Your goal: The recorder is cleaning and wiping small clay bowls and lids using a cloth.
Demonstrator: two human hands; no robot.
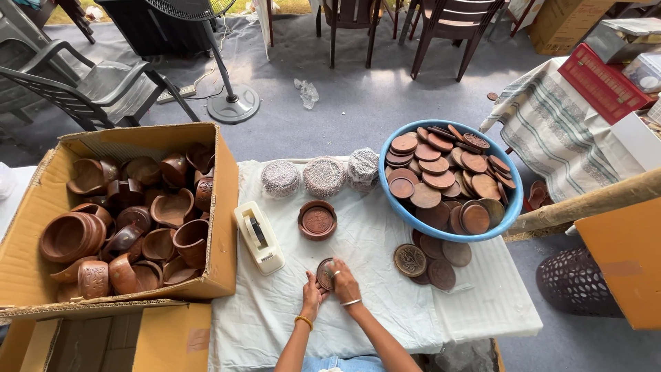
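Note:
Both of my hands meet at the near middle of the white-covered table [385,303]. My left hand [311,288] and my right hand [343,279] together grip a round carved wooden disc [325,273], held on edge and tilted. Just beyond it lies a round wooden holder with a disc in it [317,220]. A few loose discs [430,262] lie to the right of my hands.
A blue basin [450,234] full of wooden discs stands at the right. A cardboard box [224,227] of wooden bowls sits at the left, with a white tape dispenser [259,236] beside it. Three wrapped round bundles [323,176] line the far edge. Chairs and a fan stand beyond.

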